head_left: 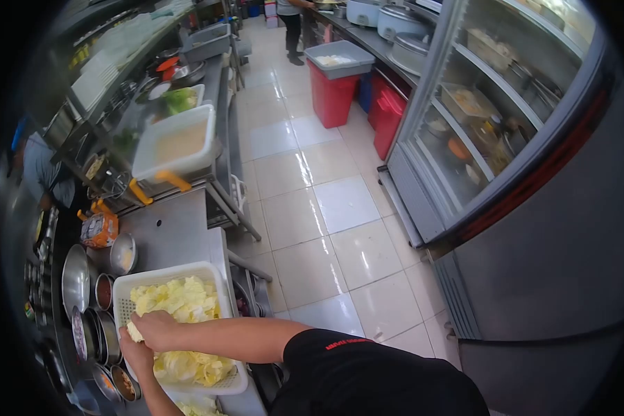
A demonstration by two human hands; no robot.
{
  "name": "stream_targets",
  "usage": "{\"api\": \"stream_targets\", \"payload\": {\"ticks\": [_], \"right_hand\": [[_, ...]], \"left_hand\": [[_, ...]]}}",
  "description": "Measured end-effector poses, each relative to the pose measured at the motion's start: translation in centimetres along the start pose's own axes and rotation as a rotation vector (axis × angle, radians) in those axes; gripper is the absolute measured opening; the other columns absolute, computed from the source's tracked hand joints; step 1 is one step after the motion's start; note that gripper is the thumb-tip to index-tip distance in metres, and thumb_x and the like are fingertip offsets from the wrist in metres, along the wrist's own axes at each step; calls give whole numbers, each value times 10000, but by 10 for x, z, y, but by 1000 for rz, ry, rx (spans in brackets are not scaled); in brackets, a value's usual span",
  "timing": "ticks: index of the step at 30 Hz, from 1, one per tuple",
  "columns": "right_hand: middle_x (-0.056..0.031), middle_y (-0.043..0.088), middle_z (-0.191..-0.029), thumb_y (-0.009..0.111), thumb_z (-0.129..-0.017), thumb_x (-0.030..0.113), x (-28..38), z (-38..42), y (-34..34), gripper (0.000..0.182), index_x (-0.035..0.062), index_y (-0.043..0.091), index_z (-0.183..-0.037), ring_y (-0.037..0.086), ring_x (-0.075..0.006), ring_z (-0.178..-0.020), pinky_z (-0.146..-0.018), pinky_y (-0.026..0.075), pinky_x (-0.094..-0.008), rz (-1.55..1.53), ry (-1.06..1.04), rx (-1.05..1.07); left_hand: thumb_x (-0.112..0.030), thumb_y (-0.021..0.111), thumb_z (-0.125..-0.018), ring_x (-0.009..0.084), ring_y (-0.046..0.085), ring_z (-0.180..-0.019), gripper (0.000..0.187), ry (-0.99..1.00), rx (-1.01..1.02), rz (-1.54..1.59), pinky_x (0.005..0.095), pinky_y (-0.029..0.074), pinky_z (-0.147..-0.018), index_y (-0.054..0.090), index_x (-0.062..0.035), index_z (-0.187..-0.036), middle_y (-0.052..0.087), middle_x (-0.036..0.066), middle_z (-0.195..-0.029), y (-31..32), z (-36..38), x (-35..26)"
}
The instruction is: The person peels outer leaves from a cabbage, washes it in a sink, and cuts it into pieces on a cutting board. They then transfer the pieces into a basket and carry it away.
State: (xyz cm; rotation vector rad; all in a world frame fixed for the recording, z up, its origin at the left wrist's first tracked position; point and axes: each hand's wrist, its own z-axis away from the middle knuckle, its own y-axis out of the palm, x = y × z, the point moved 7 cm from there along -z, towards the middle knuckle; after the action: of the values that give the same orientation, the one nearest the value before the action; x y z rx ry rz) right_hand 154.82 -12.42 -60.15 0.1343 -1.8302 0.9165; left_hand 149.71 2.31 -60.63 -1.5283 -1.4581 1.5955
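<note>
Over the left part of a white plastic basket (122,295), my two hands meet around a pale piece of cabbage (135,333). My right hand (158,330) reaches in from the right with its fingers closed on the piece. My left hand (138,351) comes up from below and grips the same piece. Torn yellow-green cabbage leaves (191,299) fill much of the basket beneath my hands and forearm. More cabbage (197,404) lies below the basket's near edge. My fingers hide most of the held piece.
Metal bowls (76,277) and small containers of ingredients (125,381) crowd the counter's left side. Beyond stands a white tub (177,147) of cloudy liquid. A glass-door fridge (478,111) flanks the tiled aisle, with red bins (329,93) farther along. Other people (295,31) stand at the back and left.
</note>
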Motion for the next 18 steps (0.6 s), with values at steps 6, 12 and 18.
{"api": "stream_targets", "payload": {"ticks": [6,12,18], "right_hand": [[-244,596,-1325,786,-766,166,-43,-7,-25,543,5,643,-1264,587,-438,-1226,-922,488,-580,469,82,13],[-222,229,-1670,903,-653,258,-30,40,-47,959,210,486,-1516,303,-525,-1475,-1125,279,-760,399,-8,283],[-216,430,-1538,641,-893,152,-44,32,-46,466,85,599,-1353,420,-412,-1418,-1141,400,-526,515,141,493]], "left_hand": [[34,626,-819,462,649,-1110,455,-59,80,-209,488,512,-957,630,23,-1273,680,299,-1174,4,-3,52],[-127,703,-833,374,453,-1435,753,195,361,-99,424,380,-1184,440,-32,-1532,467,267,-1538,21,-21,-53],[-325,763,-840,384,631,-1219,742,-147,348,-55,452,489,-1048,501,-28,-1467,644,274,-1307,38,-36,-28]]}}
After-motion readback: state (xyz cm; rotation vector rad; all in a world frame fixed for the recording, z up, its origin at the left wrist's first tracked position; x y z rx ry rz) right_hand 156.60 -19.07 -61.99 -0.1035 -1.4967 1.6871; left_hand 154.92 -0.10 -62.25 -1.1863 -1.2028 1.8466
